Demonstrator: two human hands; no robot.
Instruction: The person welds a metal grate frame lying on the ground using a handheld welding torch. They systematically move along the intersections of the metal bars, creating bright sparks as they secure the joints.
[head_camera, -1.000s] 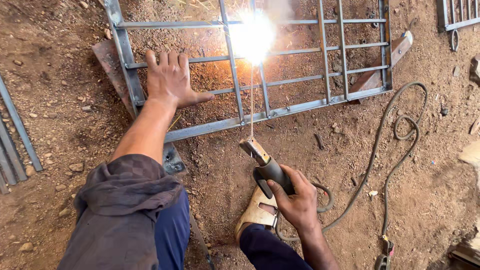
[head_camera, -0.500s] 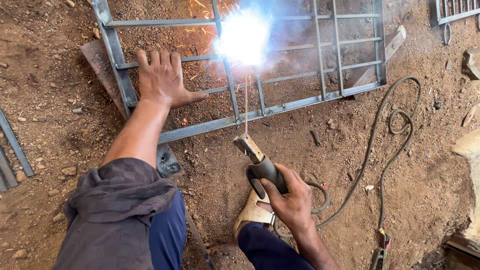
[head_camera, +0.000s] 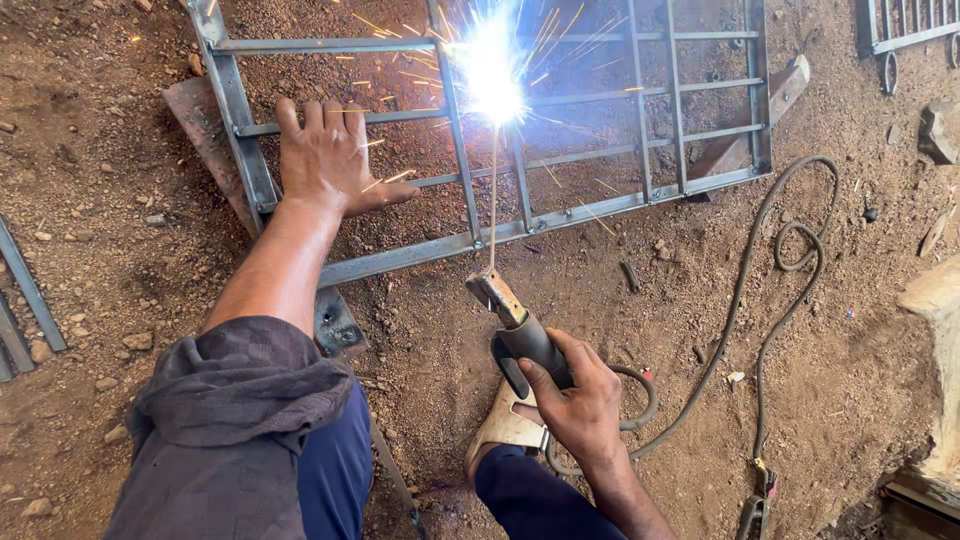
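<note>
Head view: the fingers (head_camera: 540, 385) of the right hand (head_camera: 575, 405) are curled tight round the dark grip of a welding electrode holder (head_camera: 515, 330), thumb laid along the top, so the hand is clamped on the tool with no gap showing. From the holder's brass-coloured jaw a thin welding rod (head_camera: 492, 200) runs straight up to a white arc (head_camera: 490, 70) that burns where an upright bar meets a cross bar of the steel grille frame (head_camera: 460, 240). Sparks spray out on all sides of that joint.

The left hand (head_camera: 325, 160) lies flat, palm down, fingers spread and slightly apart, pressing on a cross bar at the frame's left end; it grips nothing, it only bears down. A rusty flat plate (head_camera: 205, 130) sticks out from under that corner of the frame.

As for progress, the frame lies on the dirt floor (head_camera: 120, 230) with its outer bars and most inner bars already in place, so assembly looks well on; the arc glare hides the joint being worked, and I cannot tell which of the other joints are fully welded and which only tacked. The rod shows much of its length, so by my reading this bead is not near its end.

Further out, the welding cable (head_camera: 770, 300) loops over the dirt to the right of the frame, and the person's sandalled foot (head_camera: 505, 430) sits just below the right hand. Another grille (head_camera: 905, 30) shows at the top right corner.
</note>
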